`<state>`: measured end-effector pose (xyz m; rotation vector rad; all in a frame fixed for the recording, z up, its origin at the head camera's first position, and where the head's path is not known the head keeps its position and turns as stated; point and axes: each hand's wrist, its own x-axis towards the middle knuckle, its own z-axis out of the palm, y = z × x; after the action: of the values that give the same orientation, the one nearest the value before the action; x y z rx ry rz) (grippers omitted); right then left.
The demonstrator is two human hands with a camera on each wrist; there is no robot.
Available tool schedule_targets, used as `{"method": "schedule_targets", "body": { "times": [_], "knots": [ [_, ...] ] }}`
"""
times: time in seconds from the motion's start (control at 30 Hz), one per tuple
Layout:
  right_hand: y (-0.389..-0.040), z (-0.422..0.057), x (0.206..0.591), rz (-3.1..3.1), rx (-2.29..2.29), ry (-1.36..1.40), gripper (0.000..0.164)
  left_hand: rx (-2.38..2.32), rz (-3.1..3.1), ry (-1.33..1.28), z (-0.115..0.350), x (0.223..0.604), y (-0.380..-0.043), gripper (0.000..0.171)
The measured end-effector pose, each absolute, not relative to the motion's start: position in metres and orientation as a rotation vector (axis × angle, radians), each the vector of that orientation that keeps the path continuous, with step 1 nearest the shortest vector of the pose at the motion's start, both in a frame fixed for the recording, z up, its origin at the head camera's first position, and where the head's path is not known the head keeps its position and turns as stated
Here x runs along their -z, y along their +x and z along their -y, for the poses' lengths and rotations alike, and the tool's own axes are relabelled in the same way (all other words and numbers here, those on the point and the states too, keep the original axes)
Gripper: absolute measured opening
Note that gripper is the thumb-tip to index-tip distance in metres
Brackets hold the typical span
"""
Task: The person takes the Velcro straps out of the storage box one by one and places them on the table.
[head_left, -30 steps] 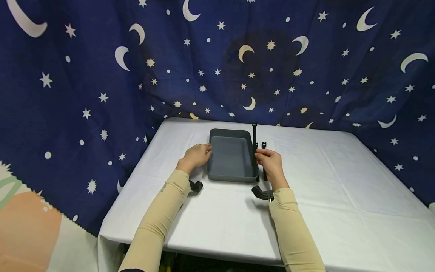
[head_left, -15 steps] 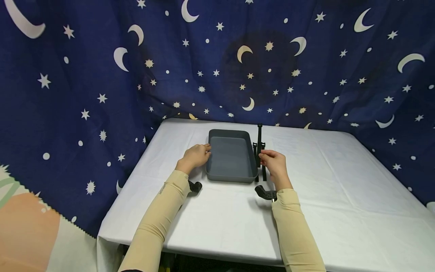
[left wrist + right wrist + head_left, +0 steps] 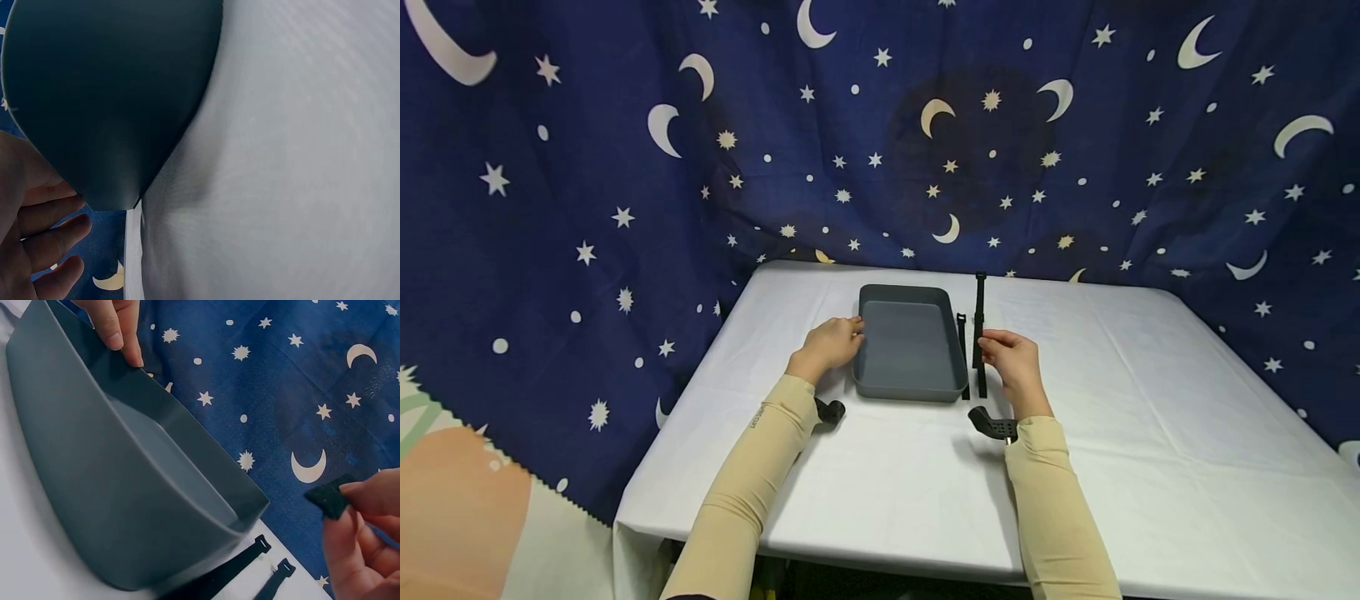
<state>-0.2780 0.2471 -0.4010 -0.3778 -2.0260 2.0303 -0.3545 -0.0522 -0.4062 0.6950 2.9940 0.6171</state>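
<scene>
A grey rectangular tray (image 3: 910, 343) stands on the white-covered table. My left hand (image 3: 829, 346) holds its left rim, with fingertips reaching over the wall; the right wrist view shows those fingers (image 3: 114, 339) against the inner wall. To the right of the tray, my right hand (image 3: 1013, 367) pinches a black hook-and-loop cable tie (image 3: 980, 296) between thumb and fingers. Its folded-looking end (image 3: 331, 495) shows close up in the right wrist view. Two similar ties lie beside the tray: a left tie (image 3: 962, 354) and a right tie (image 3: 982, 385), partly covered by the held one.
A white cloth (image 3: 1150, 400) covers the table and wrinkles towards the right. Behind hangs a dark blue curtain (image 3: 850, 125) with moons and stars. Black camera mounts, a left mount (image 3: 831, 412) and a right mount (image 3: 992, 423), jut inward from the wrists.
My right hand has moved slightly right with the pinched tie, from beside the tray's right wall to over the right-hand tie. The left hand stays at the tray's rim.
</scene>
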Motion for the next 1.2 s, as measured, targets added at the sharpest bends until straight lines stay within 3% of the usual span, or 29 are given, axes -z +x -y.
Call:
{"method": "schedule_targets", "body": {
  "times": [0.33,0.67,1.2],
  "knots": [
    [-0.274,-0.254,0.398,2.040,-2.015,-0.421,0.035,-0.619,-3.001,0.701,0.052,0.405,-0.354,0.043],
    [-0.273,-0.260,0.402,2.044,-1.980,-0.437,0.025,-0.628,-2.999,0.680,0.052,0.406,-0.354,0.043],
    [-0.271,-0.272,0.406,2.136,-1.849,-0.514,0.031,-0.645,-3.000,0.688,0.052,0.406,-0.353,0.043]
  ]
}}
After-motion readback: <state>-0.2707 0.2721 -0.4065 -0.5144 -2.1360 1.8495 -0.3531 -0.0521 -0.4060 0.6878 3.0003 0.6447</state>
